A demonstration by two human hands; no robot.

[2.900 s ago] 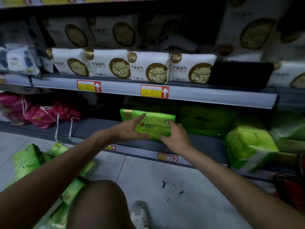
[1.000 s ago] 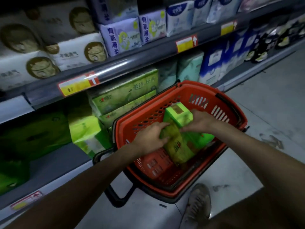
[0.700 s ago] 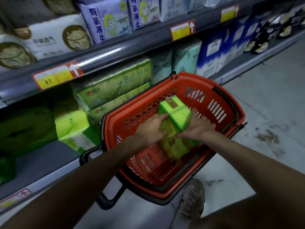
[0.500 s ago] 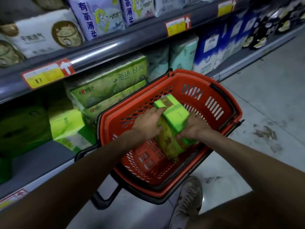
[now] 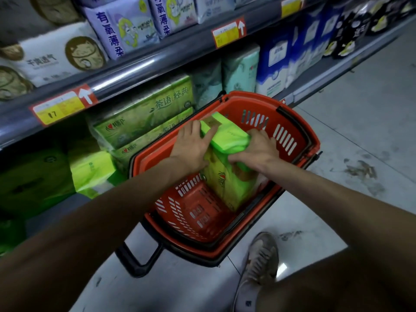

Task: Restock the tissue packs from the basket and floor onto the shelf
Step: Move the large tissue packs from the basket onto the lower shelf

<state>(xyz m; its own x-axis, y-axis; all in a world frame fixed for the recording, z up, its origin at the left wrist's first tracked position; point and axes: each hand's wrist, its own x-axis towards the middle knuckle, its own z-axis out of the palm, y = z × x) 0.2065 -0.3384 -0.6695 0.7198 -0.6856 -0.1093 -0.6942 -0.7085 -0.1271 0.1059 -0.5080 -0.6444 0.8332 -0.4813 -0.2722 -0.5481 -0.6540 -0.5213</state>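
Dim supermarket aisle with a pale tiled floor: a red plastic shopping basket sits on it, just beside the grey metal bottom shelf. Inside the basket, a bright green plastic-wrapped tissue pack lies on top of a yellow-green pack standing on end. The left hand presses flat, fingers straight, against the top pack's left side; the right hand curls over its right edge. This looks like the pick-up step. Next, the pack needs lifting clear of the rim and swinging left to a free gap on the shelf.
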